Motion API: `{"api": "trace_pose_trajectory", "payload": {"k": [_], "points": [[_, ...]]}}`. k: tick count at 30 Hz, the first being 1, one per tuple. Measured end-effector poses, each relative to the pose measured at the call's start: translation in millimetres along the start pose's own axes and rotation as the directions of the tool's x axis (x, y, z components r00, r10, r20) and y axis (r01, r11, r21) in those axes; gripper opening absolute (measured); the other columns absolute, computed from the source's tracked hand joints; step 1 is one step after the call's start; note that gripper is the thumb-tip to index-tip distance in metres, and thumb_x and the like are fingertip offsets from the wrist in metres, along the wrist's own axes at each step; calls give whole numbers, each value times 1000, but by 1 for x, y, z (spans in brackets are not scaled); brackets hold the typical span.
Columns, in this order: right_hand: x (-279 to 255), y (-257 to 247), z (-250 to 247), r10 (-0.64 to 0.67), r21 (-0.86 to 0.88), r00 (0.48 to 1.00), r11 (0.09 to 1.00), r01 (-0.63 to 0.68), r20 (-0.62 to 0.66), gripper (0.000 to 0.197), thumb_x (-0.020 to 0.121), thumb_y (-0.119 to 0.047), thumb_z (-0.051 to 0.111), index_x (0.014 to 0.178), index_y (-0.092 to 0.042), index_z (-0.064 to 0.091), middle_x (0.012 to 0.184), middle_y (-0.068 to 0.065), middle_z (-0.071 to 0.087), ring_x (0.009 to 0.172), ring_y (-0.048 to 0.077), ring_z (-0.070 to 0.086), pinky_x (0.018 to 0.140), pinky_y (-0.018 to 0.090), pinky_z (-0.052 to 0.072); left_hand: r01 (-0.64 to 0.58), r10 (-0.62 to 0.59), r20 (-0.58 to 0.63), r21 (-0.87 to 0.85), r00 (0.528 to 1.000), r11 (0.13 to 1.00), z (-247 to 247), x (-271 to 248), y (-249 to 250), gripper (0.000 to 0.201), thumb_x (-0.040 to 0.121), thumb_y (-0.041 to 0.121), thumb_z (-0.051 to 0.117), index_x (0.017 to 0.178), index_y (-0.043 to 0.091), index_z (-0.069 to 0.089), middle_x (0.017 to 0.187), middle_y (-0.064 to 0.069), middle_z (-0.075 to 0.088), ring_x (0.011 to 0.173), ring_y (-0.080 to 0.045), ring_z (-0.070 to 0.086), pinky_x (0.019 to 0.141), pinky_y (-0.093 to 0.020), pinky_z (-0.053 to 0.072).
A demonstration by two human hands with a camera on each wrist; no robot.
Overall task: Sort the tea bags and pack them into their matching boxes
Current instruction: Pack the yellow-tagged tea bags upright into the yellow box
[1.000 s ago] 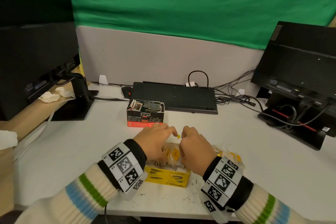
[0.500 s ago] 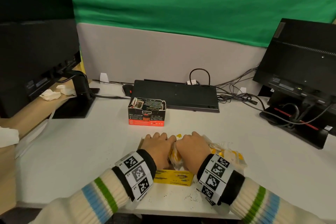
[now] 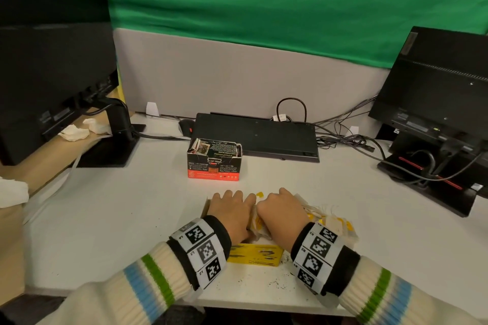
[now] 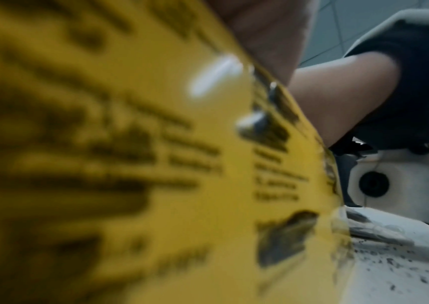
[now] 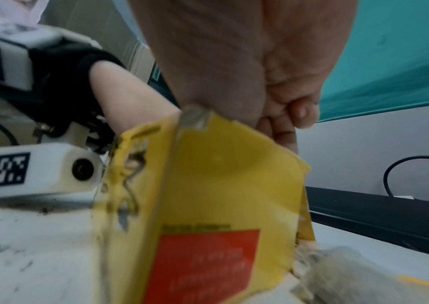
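Observation:
An open yellow tea box (image 3: 254,256) stands at the desk's front edge; its wall fills the left wrist view (image 4: 130,164) and the right wrist view (image 5: 221,185). My left hand (image 3: 232,211) and right hand (image 3: 282,211) sit side by side on top of it, fingers curled down into the box. Between them they squeeze a bundle of yellow-tagged tea bags (image 3: 257,221). The fingertips are hidden inside the box. More loose tea bags (image 3: 330,219) lie in a heap right of the box. A black and red tea box (image 3: 214,161) stands open farther back.
A black keyboard (image 3: 256,134) lies upside down behind the black and red box. Monitors stand at the left (image 3: 52,60) and right (image 3: 435,87), with cables (image 3: 343,137) trailing at the back right. Tea crumbs (image 3: 277,280) dot the desk near the front edge.
Both hands have dropped from pinching a yellow tag above the box to pressing the tea bags down into it, and have come closer together.

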State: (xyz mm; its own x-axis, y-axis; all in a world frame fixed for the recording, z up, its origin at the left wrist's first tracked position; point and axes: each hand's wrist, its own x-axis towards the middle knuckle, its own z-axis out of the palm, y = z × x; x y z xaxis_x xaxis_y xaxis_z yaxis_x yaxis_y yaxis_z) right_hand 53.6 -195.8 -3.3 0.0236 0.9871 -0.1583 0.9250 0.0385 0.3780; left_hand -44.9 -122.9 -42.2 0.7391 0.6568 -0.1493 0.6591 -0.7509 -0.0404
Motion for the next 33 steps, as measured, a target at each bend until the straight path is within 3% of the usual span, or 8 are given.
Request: {"api": "trace_pose_trajectory", "payload": {"k": [9,17,25,30,33], "points": [[3,-4,4,31,26,999,999,-30,-13,17,95,-12,46,106,-8,58,110,13,63,105,30,59,99,37,30,-36,36,-19,5,999,999,2,1,-2,59,89,48,58,135,20,33,127,-7,49,117,-29,52,97,-44,37],[5,-4,13,22,26,997,999,-20,-77,13,93,-11,47,96,-12,60,97,10,65,92,29,61,95,37,29,-44,47,-54,48,997,998,3,0,-1,52,93,36,57,135,18,32,124,-9,52,111,-30,56,91,-41,42],[5,-1,17,20,101,994,995,-9,-106,18,92,-12,50,103,-15,64,100,9,66,97,28,59,93,36,30,-84,84,-11,-13,996,996,-4,-2,-5,54,88,34,64,131,16,36,123,-8,53,111,-30,56,87,-39,41],[3,3,17,23,215,996,977,-4,-83,25,92,-8,47,107,-13,66,104,10,66,103,28,54,92,35,33,-123,139,63,-208,988,970,-18,-3,-23,79,74,44,77,139,28,34,134,1,51,123,-23,48,106,-44,28],[3,8,20,56,325,996,945,-29,-72,30,90,-5,45,106,-16,69,106,7,67,104,29,54,94,36,36,-99,117,82,-192,990,976,-32,-4,-37,89,69,41,83,141,34,32,145,7,43,134,-19,40,112,-48,22]]}}
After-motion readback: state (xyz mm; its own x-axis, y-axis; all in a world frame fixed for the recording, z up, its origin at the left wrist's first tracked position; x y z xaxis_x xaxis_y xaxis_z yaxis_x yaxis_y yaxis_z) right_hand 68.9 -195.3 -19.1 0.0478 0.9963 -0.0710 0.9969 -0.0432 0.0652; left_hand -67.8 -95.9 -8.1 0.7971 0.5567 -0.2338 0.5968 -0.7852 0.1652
